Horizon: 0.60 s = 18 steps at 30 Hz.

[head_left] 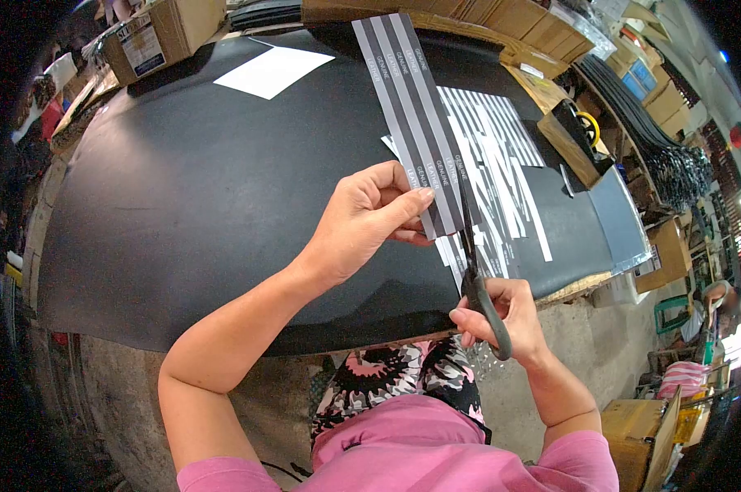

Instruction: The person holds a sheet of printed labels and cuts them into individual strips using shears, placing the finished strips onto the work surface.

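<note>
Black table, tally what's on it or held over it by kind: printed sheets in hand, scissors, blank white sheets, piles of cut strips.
Printed striped sheet, held in the left hand: 1
Scissors, in the right hand: 1
Blank white sheet on the black table: 1
Pile of cut strips: 1
Total: 4

Printed label sheet (415,115): thin paper, smooth, grey and white stripes with a faint sheen. Scissors (475,271): dark metal blades, handles dull black, probably plastic; cut strips (501,156) of white paper, matt. Tabletop (182,189): black, smooth, matt sheet covering, rubber or leather-like; cartons (161,33) of brown corrugated cardboard, rough.
</note>
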Tool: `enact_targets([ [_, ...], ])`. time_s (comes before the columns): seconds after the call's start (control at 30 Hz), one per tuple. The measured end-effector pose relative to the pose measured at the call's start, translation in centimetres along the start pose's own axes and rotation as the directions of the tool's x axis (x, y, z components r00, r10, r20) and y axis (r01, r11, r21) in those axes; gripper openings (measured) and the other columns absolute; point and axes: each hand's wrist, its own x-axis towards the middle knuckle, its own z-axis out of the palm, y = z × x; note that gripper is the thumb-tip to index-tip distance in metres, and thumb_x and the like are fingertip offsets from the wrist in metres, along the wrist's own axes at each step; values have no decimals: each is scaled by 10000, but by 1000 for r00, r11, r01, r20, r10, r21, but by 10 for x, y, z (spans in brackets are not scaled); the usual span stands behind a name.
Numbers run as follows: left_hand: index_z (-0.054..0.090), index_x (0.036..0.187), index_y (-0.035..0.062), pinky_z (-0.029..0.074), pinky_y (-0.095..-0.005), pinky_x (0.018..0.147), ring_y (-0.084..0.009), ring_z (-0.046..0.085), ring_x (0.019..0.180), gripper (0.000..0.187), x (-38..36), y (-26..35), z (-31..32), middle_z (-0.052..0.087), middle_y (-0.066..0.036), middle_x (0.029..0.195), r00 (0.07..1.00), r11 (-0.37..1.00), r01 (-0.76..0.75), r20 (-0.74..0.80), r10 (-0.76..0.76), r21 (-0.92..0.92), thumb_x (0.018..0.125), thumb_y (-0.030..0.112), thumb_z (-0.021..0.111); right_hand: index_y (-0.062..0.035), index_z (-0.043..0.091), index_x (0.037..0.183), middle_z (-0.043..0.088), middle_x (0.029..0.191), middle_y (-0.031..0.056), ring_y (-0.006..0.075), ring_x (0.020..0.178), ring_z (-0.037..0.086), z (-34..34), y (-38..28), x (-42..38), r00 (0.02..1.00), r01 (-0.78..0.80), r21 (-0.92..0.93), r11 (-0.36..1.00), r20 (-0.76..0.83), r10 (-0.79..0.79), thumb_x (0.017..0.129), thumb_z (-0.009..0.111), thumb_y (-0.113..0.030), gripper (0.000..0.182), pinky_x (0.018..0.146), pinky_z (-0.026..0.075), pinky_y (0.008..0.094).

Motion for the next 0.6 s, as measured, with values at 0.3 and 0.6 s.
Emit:
enact_targets([
  [0.3, 568, 1020, 25, 559, -268, 673, -117, 643, 760, 193, 1, 0, 1, 643, -58, 926, 1000, 1000, 8, -7, -8, -1, 894, 171, 558, 32, 603, 725, 588, 581, 59, 96, 501, 574, -2, -1, 0, 1000, -7, -26, 1000, 9, 7, 718, 749, -159, 240, 463, 459, 210],
  [0.6, 572, 986, 12, 561, -268, 666, -122, 642, 758, 167, 1, 3, 1, 643, -69, 901, 1000, 999, 17, 1, -17, -34, 891, 148, 557, 5, 584, 660, 564, 538, 31, 65, 438, 524, 0, 2, -1, 1000, 22, -28, 999, -22, -22, 725, 762, -214, 290, 388, 401, 197],
])
